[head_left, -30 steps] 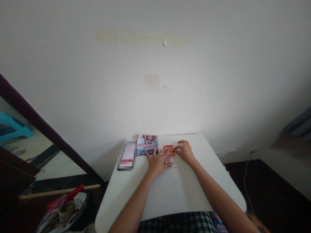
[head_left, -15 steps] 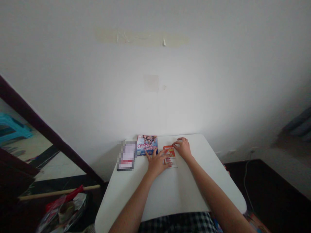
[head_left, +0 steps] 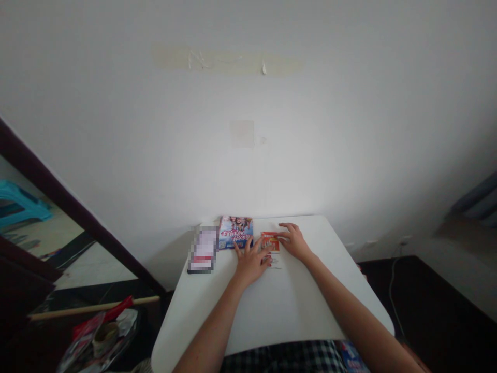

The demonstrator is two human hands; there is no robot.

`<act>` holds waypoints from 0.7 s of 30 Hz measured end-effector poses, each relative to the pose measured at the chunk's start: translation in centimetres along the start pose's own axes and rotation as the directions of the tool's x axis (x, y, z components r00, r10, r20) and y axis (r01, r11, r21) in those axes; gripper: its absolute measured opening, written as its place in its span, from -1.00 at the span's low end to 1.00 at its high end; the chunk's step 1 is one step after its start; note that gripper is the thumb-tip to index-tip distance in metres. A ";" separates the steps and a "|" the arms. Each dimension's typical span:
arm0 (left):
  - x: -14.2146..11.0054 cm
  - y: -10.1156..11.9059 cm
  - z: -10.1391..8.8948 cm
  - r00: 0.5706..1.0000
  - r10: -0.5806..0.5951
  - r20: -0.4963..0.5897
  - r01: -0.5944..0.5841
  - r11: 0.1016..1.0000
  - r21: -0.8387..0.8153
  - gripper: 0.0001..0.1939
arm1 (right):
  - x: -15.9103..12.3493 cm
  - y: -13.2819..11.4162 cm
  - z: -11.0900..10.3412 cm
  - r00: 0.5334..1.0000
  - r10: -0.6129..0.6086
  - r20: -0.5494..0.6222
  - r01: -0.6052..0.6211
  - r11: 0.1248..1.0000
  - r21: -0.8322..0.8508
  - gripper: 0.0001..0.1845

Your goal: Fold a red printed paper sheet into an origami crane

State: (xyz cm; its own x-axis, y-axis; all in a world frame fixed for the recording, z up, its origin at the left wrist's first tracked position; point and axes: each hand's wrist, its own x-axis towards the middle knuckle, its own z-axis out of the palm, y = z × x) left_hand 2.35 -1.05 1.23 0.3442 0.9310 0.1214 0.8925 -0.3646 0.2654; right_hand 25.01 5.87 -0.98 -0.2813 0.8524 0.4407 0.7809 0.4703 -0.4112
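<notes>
A small orange-and-white leaflet (head_left: 272,243) lies flat on the white table (head_left: 272,311). My left hand (head_left: 249,262) rests with spread fingers over its left side, covering part of it. At the leaflet's right edge, the fingers of my right hand (head_left: 295,243) are stretched out and apart, with the fingertips on or close to its upper right part. A blue-and-pink printed leaflet (head_left: 235,230) sits just beyond my left fingertips. Left of that is a flat, phone-like rectangle (head_left: 204,248), blurred by pixelation.
A pale wall (head_left: 310,155) rises behind the table. On the floor at the left are a wooden stick (head_left: 97,309) and a clear bag (head_left: 103,336) with items inside. A blue plastic stool (head_left: 23,204) shows within the dark-framed mirror. A cable (head_left: 391,285) runs down at the right.
My right hand has opened its fingers and shifted slightly at the leaflet's right edge. The leaflet looks turned or moved very slightly. My left hand has barely moved.
</notes>
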 end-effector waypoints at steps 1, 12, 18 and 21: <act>0.0 -0.1 0.1 1.000 -0.007 -0.005 0.007 1.000 -0.001 -0.52 | -0.2 0.0 -0.1 1.000 -0.007 0.016 0.007 1.000 -0.010 -0.73; 0.2 0.0 0.4 0.982 -0.115 -0.150 0.111 0.993 -0.035 -0.65 | -3.4 1.4 -2.4 0.999 0.044 -0.007 -0.044 0.999 0.001 -0.87; 0.0 0.1 0.3 0.985 -0.056 -0.165 0.048 0.997 -0.057 -0.53 | -3.6 1.0 -2.1 0.999 0.005 -0.034 -0.004 1.000 0.031 -0.81; -0.1 0.0 0.2 0.989 -0.029 -0.147 0.020 0.998 -0.063 -0.49 | -3.5 0.5 -2.0 1.000 -0.023 -0.019 0.024 0.998 0.065 -0.83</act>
State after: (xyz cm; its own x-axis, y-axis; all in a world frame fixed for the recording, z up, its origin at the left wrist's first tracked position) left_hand 2.40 -1.15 1.03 0.2716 0.9285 0.2531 0.8791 -0.3464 0.3274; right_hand 27.54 2.67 -1.13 -0.2888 0.8369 0.4650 0.7358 0.5047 -0.4514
